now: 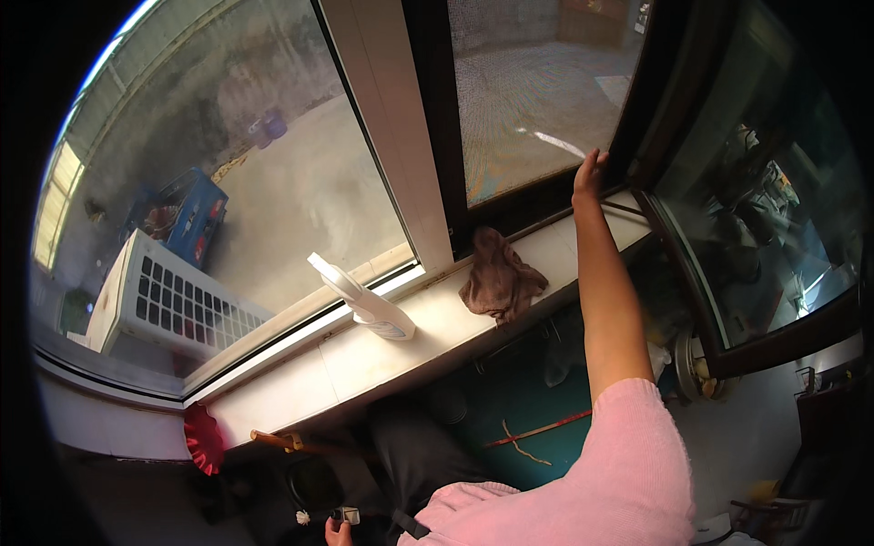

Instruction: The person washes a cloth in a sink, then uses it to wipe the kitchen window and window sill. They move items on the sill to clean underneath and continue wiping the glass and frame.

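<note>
My right arm stretches up to the dark window frame. My right hand point(588, 179) is at the lower right corner of the mesh screen point(532, 123), fingers extended, nothing seen in it. Whether it touches the frame or the mesh, I cannot tell. Low at the bottom edge, my left hand point(338, 534) is mostly cut off, its fingers on a small black and pale object point(349, 515) too small to name. On the white tiled sill point(300, 372) stands a white spray bottle point(382, 319), tilted in this view. A crumpled brown cloth point(502, 276) lies on the sill below the screen.
A glass casement point(758, 205) swings inward at the right. A red fluted object point(203, 440) hangs at the sill's left end, near an orange-brown handle point(273, 438). Below lies a green surface with a red stick point(539, 428). Outside stands an air-conditioner unit point(184, 300).
</note>
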`<state>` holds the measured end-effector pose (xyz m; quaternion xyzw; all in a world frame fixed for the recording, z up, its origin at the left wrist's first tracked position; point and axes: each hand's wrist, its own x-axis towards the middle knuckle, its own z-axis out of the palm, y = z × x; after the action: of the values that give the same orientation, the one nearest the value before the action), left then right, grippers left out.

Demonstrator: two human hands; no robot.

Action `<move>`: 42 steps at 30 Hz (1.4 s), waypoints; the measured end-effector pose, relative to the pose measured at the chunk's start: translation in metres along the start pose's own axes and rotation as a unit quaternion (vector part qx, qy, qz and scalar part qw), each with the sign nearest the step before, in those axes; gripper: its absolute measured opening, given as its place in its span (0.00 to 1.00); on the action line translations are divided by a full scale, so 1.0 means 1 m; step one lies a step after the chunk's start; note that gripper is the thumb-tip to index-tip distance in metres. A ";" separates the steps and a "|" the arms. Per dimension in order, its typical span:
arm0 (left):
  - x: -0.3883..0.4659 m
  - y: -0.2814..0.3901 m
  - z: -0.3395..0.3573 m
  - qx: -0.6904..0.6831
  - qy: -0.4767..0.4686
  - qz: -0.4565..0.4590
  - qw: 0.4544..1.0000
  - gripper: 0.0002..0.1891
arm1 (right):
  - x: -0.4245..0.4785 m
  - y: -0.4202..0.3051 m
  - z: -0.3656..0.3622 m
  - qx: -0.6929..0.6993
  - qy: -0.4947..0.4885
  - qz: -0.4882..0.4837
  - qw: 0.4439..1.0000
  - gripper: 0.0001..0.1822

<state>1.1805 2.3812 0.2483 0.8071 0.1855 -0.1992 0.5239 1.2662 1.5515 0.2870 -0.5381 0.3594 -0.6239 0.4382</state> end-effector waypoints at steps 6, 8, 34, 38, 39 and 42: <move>-0.009 0.016 0.006 0.008 0.022 -0.003 1.000 0.27 | 0.023 0.001 0.037 -0.046 -0.004 -0.043 0.998 0.46; -0.010 0.020 0.007 0.009 0.025 -0.005 1.000 0.27 | 0.034 0.000 0.050 -0.074 0.003 -0.037 0.997 0.46; -0.014 0.022 0.002 0.012 0.032 0.026 0.999 0.27 | -0.141 -0.081 -0.040 0.318 -0.313 0.297 0.844 0.24; -0.015 0.019 0.000 0.018 0.013 0.020 1.000 0.27 | -0.146 -0.079 -0.047 0.238 -0.289 0.306 0.875 0.22; -0.014 0.020 0.000 0.025 0.006 0.017 1.000 0.27 | -0.145 -0.077 -0.047 0.202 -0.276 0.304 0.889 0.22; -0.010 0.018 0.002 0.027 0.000 0.017 0.999 0.27 | -0.141 -0.066 -0.051 0.142 -0.223 0.311 0.913 0.21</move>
<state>1.1814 2.3719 0.2669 0.8242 0.1659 -0.1956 0.5049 1.2109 1.7060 0.2889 -0.4561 0.3090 -0.3642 0.7508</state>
